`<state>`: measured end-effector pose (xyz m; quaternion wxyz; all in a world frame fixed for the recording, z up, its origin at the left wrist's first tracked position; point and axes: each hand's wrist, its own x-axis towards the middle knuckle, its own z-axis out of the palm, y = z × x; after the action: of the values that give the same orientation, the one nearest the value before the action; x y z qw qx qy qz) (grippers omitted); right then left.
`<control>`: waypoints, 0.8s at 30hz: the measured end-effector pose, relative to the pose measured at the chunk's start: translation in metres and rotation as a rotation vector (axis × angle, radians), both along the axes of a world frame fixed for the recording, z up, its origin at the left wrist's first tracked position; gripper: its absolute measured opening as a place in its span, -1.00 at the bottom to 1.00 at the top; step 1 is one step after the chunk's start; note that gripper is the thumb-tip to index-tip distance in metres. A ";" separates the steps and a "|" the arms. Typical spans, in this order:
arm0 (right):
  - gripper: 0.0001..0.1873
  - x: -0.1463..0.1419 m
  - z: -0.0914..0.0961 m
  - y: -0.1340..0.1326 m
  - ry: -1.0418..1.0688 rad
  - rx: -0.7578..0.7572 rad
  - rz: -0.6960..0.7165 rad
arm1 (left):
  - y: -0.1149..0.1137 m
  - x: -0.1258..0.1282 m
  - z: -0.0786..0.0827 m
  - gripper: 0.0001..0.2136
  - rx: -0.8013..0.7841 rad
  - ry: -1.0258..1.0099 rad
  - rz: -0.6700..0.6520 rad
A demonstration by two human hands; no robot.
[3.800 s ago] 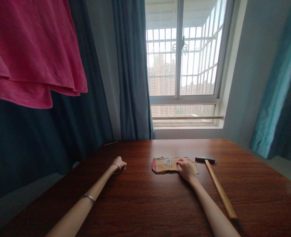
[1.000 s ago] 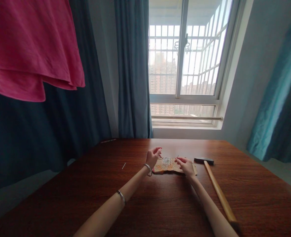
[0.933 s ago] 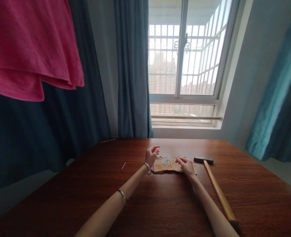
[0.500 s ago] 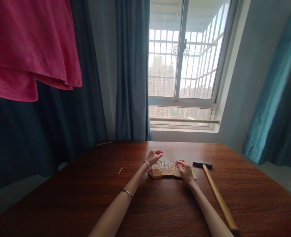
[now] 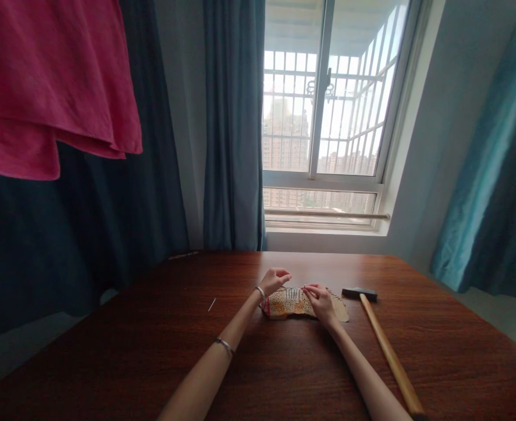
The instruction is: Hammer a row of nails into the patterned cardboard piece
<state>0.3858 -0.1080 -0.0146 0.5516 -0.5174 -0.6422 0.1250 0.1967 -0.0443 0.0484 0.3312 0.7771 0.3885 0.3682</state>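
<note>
A small patterned board (image 5: 284, 305) with several upright nails in it lies on the dark wooden table (image 5: 284, 374). My left hand (image 5: 274, 280) hovers at the board's left end, fingers curled in a pinch; what they hold is too small to make out. My right hand (image 5: 319, 299) rests on the board's right part, fingers pinched beside the nails, apparently on a thin nail. A hammer (image 5: 383, 345) with a long wooden handle lies just right of the board, untouched.
A loose nail (image 5: 212, 304) lies on the table to the left. Behind the table are a barred window (image 5: 328, 111), blue curtains (image 5: 234, 123) and a pink cloth (image 5: 51, 82) hanging at upper left.
My left hand came from the table's left side, leaving one nail there, to the board. Over the last second both hands drew closer together over the nails.
</note>
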 end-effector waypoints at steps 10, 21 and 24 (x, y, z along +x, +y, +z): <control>-0.59 0.000 -0.001 -0.002 0.004 -0.037 0.040 | -0.007 0.007 -0.002 -0.72 0.056 0.080 -0.031; -0.69 0.000 -0.002 0.000 -0.055 -0.050 0.039 | -0.004 0.011 -0.011 -0.75 0.115 0.144 -0.032; -0.72 0.000 -0.002 0.000 -0.073 -0.053 0.039 | -0.005 0.013 -0.014 -0.73 0.136 0.158 -0.038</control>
<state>0.3853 -0.1083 -0.0169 0.5112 -0.5235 -0.6684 0.1337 0.2097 -0.0491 0.0346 0.2531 0.8316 0.3725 0.3251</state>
